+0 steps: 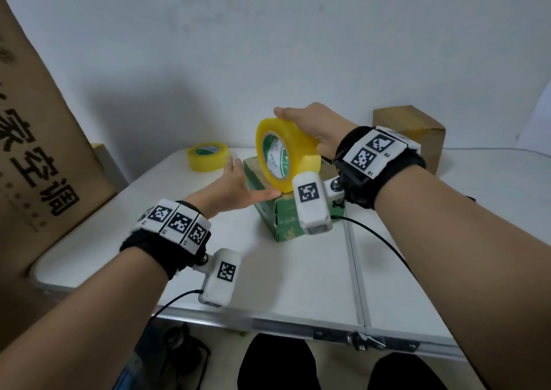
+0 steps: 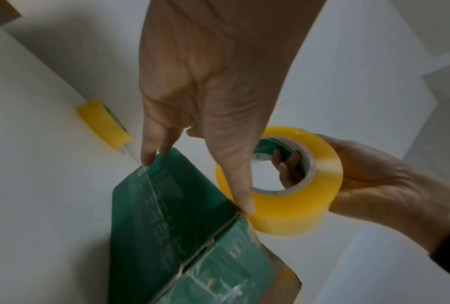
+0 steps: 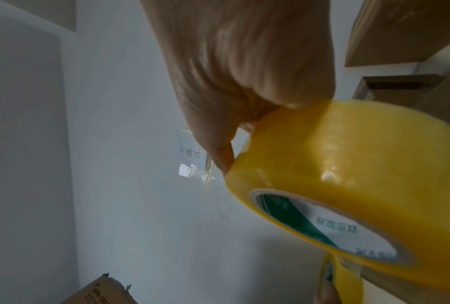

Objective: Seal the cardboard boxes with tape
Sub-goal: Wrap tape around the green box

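Observation:
A small green cardboard box (image 1: 281, 216) stands mid-table, its flap seam and glossy tape strips clear on the box (image 2: 171, 226) in the left wrist view. A yellow tape roll (image 1: 286, 154) stands on edge on its top. My right hand (image 1: 307, 127) grips that roll from above, and the fingers (image 2: 288, 162) reach through the core of the roll (image 2: 296, 197). My left hand (image 1: 247, 181) lies with straight fingers against the box's left side; its thumb (image 2: 242, 185) touches the top edge beside the roll. In the right wrist view, the right hand (image 3: 244, 82) holds the roll (image 3: 348, 174).
A second yellow tape roll (image 1: 207, 156) lies flat at the back left of the white folding table (image 1: 298, 276). A brown box (image 1: 411, 133) stands at the back right. A large printed carton (image 1: 38, 151) leans along the left. A wall is close behind.

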The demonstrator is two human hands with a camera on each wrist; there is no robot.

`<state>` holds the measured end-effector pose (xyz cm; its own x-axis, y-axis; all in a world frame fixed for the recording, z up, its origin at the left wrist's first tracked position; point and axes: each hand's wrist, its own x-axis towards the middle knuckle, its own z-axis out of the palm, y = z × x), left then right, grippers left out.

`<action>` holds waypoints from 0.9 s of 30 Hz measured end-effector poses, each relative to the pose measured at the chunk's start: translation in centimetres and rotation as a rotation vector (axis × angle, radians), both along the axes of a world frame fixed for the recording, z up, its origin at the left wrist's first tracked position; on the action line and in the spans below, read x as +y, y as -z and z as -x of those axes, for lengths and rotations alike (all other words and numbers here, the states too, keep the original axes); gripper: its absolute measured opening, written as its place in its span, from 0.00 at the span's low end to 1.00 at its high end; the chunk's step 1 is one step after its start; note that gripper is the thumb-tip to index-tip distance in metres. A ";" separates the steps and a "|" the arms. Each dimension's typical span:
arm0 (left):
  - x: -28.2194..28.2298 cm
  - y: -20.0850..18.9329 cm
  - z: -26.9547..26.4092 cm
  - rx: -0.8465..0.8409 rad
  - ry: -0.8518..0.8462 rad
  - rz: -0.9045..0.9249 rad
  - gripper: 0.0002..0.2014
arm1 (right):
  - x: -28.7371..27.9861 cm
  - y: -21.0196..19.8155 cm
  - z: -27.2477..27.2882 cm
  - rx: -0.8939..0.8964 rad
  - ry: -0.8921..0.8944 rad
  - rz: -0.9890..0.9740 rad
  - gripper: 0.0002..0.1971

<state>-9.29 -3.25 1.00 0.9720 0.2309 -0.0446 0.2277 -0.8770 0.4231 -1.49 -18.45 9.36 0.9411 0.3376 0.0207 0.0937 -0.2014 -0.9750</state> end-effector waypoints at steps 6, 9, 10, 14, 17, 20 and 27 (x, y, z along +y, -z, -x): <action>-2.0 -0.3 0.2 0.011 0.184 -0.125 0.48 | -0.9 0.7 0.0 -0.012 0.019 0.048 0.49; -1.3 -0.3 -0.4 -0.050 0.217 -0.203 0.34 | -1.4 0.8 0.5 0.011 -0.005 0.124 0.47; -0.9 -0.2 -0.5 -0.074 0.235 -0.194 0.35 | -1.5 0.9 0.6 0.041 -0.026 0.114 0.45; 0.3 0.3 -0.8 -0.097 0.291 -0.080 0.37 | -2.1 0.8 1.4 0.209 -0.145 -0.086 0.28; 0.6 0.5 -1.2 -0.092 0.335 -0.130 0.38 | -2.2 0.9 1.9 0.284 -0.188 -0.194 0.23; 0.9 0.3 -1.5 -0.072 0.330 -0.162 0.38 | -1.8 0.9 2.3 0.264 -0.148 -0.274 0.18; 1.7 0.8 -2.6 -0.068 0.295 -0.188 0.48 | -0.2 -1.3 1.7 0.067 -0.067 -0.295 0.15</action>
